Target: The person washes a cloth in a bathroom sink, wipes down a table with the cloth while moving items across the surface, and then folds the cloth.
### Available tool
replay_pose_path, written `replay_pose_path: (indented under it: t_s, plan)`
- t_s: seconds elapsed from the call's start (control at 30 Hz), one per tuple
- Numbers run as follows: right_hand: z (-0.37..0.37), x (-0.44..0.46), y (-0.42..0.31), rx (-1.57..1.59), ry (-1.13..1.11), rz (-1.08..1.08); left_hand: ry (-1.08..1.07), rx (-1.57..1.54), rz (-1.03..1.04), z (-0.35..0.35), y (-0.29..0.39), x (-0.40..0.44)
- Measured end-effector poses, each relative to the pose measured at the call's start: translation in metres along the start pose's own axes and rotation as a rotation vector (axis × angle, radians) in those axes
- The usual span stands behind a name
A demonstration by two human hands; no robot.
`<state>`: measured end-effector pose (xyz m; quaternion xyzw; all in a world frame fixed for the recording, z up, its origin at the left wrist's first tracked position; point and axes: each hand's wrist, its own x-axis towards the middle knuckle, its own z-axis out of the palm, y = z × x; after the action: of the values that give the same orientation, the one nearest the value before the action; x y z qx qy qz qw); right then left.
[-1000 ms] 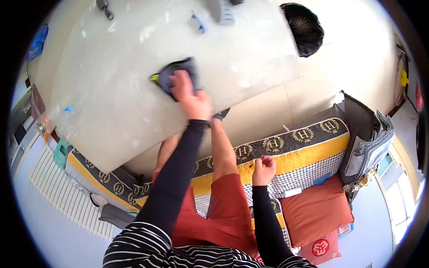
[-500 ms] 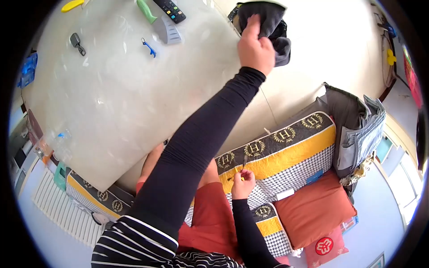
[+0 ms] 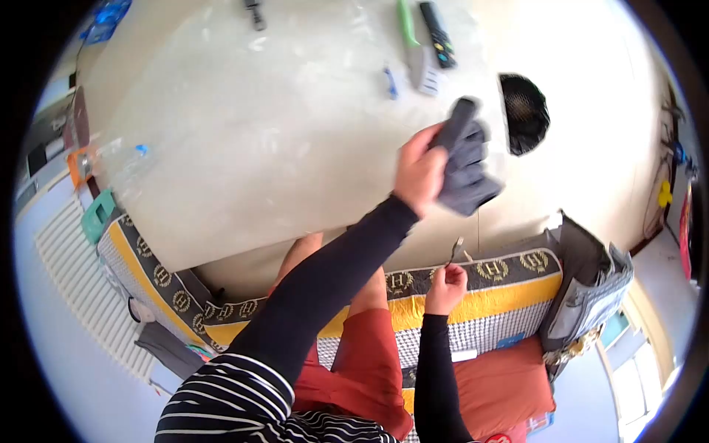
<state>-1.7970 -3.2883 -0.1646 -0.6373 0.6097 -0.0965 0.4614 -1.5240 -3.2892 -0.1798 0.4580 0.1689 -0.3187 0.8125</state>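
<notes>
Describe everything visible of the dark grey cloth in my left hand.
The dark grey cloth looks soft, with a matte surface. It is bunched into several folds, with a darker, thicker-looking band angled up along its upper left side and a lower corner pointing right. The left hand grips it at that left side, thumb and fingers bent around it. In view it overlaps the right edge of the pale tabletop; whether it touches that surface cannot be told. Blur hides any finer weave.

Top (image 3: 221, 399) is black with thin white stripes. Left sleeve (image 3: 325, 269) and right sleeve (image 3: 437, 376) are plain black, close-fitting, wrist-length. Left hand (image 3: 421, 171) and right hand (image 3: 446, 289) are bare. Shorts (image 3: 365, 347) are rust-red.
</notes>
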Motion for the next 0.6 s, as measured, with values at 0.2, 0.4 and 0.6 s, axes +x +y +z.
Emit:
replay_pose_path:
  t_s: [0.2,0.4,0.6]
  plan:
    - [0.102,0.056,-0.069,-0.418,-0.190,-0.438,0.483,0.580,0.411,-0.233,0.129,-0.094]
    - [0.169,0.071,-0.074,-0.722,-0.360,-0.475,0.616,1.263,0.506,-0.417,0.185,-0.092]
    - [0.181,0.036,-0.098,-0.771,-0.302,-0.482,0.531,1.760,0.437,-0.444,0.189,-0.101]
